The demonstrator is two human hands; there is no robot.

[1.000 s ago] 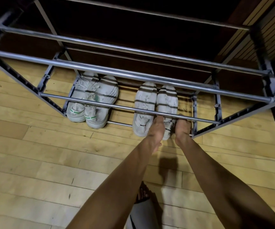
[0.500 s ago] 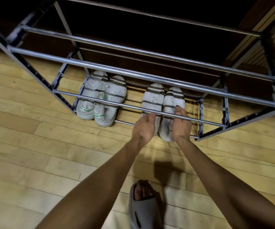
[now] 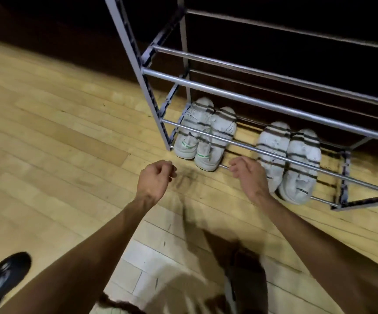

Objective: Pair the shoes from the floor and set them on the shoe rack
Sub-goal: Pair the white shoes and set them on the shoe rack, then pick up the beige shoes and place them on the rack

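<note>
A metal shoe rack stands on the wooden floor at the upper right. On its lowest tier sit two pairs side by side, toes inward: white sneakers with green heel tabs on the left and plain white sneakers on the right. My left hand hovers over the floor in front of the rack with loosely curled fingers, holding nothing. My right hand hangs just before the lowest front bar, between the two pairs, fingers loosely curled and empty. A shiny black shoe lies on the floor at the lower left edge.
The upper tiers of the rack hold nothing that I can see. Behind the rack is a dark wall. My foot in a grey slide is blurred at the bottom centre. Bare floorboards stretch to the left.
Both hands have let go of the plain white pair and drawn back from the rack. The view has swung left, bringing the black shoe into sight.
</note>
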